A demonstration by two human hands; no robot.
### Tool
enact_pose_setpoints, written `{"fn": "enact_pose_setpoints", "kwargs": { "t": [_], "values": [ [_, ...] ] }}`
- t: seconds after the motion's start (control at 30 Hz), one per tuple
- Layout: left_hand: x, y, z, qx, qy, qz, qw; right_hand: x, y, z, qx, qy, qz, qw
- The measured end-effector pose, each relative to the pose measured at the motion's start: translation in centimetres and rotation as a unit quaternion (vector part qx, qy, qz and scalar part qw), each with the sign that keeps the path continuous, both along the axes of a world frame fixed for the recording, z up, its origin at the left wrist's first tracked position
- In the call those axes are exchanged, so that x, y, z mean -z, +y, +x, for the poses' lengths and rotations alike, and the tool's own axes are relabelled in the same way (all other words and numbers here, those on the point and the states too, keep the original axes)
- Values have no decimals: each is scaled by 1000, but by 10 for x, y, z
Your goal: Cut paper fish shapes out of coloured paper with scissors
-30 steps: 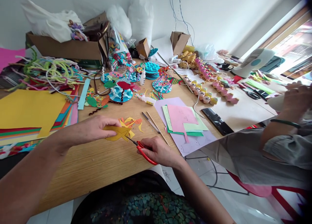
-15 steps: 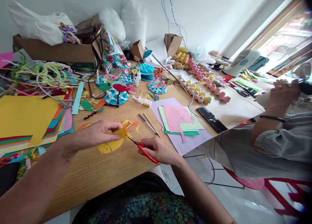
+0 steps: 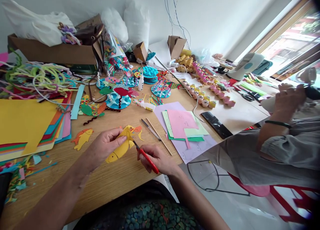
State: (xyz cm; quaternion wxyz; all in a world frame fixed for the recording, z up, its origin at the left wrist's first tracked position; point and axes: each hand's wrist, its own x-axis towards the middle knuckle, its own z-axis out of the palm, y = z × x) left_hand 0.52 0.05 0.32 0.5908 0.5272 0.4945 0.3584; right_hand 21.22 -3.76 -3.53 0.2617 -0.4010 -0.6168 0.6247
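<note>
Between the thumb and fingers of my left hand (image 3: 111, 141) is a yellow paper fish (image 3: 120, 151) with a drawn eye and gill line. My right hand (image 3: 157, 159) grips red-handled scissors (image 3: 148, 160), their dark blades pointing at the fish's tail edge. Whether the blade tips touch the paper I cannot tell. Orange paper scraps (image 3: 137, 130) lie just behind the fish. Left of my left hand, a cut yellow fish (image 3: 83, 139) rests partly over an orange one on the table. A pen (image 3: 150, 128) and a thin wooden stick (image 3: 160, 138) lie beyond the scissors.
Coloured paper sheets (image 3: 27, 120) are stacked at left, with paper scraps (image 3: 22, 176) nearer. Pink and green sheets (image 3: 181, 123) lie on purple paper at right, beside a black phone (image 3: 216, 124). Glue bottles (image 3: 147, 106) and decorated blue discs (image 3: 118, 101) stand behind. Another person's arm (image 3: 280, 113) is at right.
My right hand has turned the scissors, and the blades have drawn slightly away from the tail. My left hand has tilted the fish and shifted slightly, uncovering the cut fish beside it.
</note>
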Motion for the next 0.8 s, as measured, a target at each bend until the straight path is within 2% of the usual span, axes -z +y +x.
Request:
{"fn": "enact_pose_setpoints", "kwargs": {
  "t": [0.17,0.4,0.8],
  "values": [
    [6,-3,5,-1,-42,-27,999,6,-2,-3,35,29,-20,999],
    [8,-12,20,-28,-54,-58,996,4,-4,-7,47,65,-53,995],
    [14,-17,34,-8,-17,-30,999,7,-11,-4,82,110,-87,987]
  ]
}}
